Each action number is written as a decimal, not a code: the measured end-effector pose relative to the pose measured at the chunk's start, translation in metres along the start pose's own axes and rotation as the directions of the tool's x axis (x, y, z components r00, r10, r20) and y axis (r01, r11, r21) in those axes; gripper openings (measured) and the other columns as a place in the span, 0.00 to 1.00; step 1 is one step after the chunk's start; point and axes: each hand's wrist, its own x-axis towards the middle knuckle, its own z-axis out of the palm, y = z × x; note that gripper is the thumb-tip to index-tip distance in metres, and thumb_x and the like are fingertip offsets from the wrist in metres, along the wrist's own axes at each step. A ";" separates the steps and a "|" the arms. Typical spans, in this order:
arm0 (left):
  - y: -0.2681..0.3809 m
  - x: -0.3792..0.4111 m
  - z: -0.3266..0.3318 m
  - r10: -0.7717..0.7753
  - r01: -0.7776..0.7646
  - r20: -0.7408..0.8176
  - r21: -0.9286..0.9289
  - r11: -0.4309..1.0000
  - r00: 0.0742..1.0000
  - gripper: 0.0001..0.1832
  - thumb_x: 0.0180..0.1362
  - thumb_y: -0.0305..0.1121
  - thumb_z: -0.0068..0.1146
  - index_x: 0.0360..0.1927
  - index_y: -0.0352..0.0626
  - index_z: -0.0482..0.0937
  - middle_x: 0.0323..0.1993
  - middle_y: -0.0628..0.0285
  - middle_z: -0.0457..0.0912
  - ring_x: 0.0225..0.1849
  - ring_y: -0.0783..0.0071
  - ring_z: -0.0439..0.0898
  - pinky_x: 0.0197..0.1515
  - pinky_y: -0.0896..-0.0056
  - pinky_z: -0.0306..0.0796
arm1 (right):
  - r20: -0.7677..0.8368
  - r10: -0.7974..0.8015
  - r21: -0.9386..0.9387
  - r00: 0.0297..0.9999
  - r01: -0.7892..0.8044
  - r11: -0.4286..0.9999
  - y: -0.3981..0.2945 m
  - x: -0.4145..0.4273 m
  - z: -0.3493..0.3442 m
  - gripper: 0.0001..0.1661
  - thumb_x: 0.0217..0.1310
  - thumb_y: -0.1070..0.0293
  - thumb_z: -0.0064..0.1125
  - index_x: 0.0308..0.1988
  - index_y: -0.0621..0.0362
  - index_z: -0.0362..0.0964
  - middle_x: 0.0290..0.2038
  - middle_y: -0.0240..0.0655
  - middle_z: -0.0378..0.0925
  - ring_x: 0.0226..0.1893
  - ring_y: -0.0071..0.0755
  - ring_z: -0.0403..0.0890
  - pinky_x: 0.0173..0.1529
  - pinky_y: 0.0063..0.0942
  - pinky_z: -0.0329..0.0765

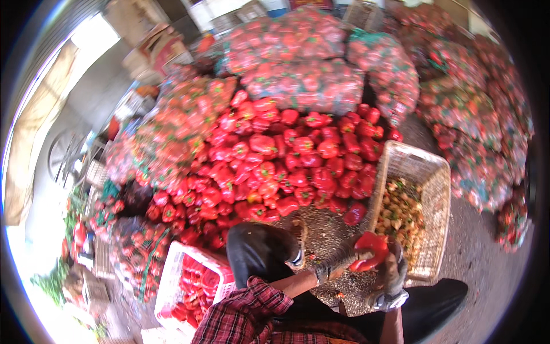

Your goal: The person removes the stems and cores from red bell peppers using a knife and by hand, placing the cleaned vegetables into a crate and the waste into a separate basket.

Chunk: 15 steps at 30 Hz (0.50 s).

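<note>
A glossy red bell pepper (pixel 373 250) is held up before me, above the right side of my lap. Around its left side closes my left hand (pixel 339 259), in a dark, dirty glove. My right hand (pixel 392 268), also gloved, is curled against the pepper's right edge; whether it grips the pepper or a small tool is hidden. Just beyond the hands stands a pale plastic crate (pixel 436 206) with many yellowish pepper cores (pixel 397 215) inside. By my left knee, a white-and-pink crate (pixel 165 286) contains red peppers (pixel 195 290), some apparently opened.
A large heap of loose red bell peppers (pixel 275 167) spreads in front of me. Mesh sacks of peppers (pixel 300 81) rise behind it, with more sacks (pixel 464 116) at the right. Seeds and scraps (pixel 326 232) litter the ground between my legs. Cardboard boxes (pixel 157 51) stand at the back left.
</note>
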 end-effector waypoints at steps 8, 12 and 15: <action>0.170 -0.211 -0.212 0.635 -0.090 -0.675 0.655 0.750 0.376 0.26 0.55 0.29 0.58 0.58 0.39 0.67 0.49 0.53 0.77 0.50 0.67 0.76 0.52 0.62 0.71 | -0.408 0.240 -0.178 0.881 -0.334 0.926 0.030 0.032 -0.044 0.32 0.60 0.54 0.54 0.60 0.58 0.63 0.26 0.30 0.75 0.20 0.18 0.73 0.17 0.17 0.64; 0.125 -0.302 -0.297 0.853 0.433 -0.520 0.758 0.488 -0.051 0.35 0.48 0.36 0.66 0.59 0.36 0.65 0.54 0.45 0.72 0.56 0.55 0.72 0.57 0.62 0.66 | -0.517 0.220 -0.184 0.827 -0.359 0.915 0.103 0.049 -0.142 0.23 0.55 0.52 0.59 0.40 0.62 0.75 0.29 0.37 0.78 0.18 0.25 0.74 0.19 0.20 0.70; -0.036 -0.436 -0.412 0.445 0.878 -0.858 0.400 0.264 0.257 0.38 0.48 0.51 0.64 0.56 0.36 0.68 0.50 0.41 0.74 0.54 0.48 0.73 0.57 0.57 0.66 | -0.495 0.500 -0.104 0.711 -0.620 0.778 0.118 0.054 -0.128 0.22 0.53 0.53 0.62 0.40 0.58 0.71 0.25 0.36 0.76 0.15 0.27 0.72 0.15 0.22 0.67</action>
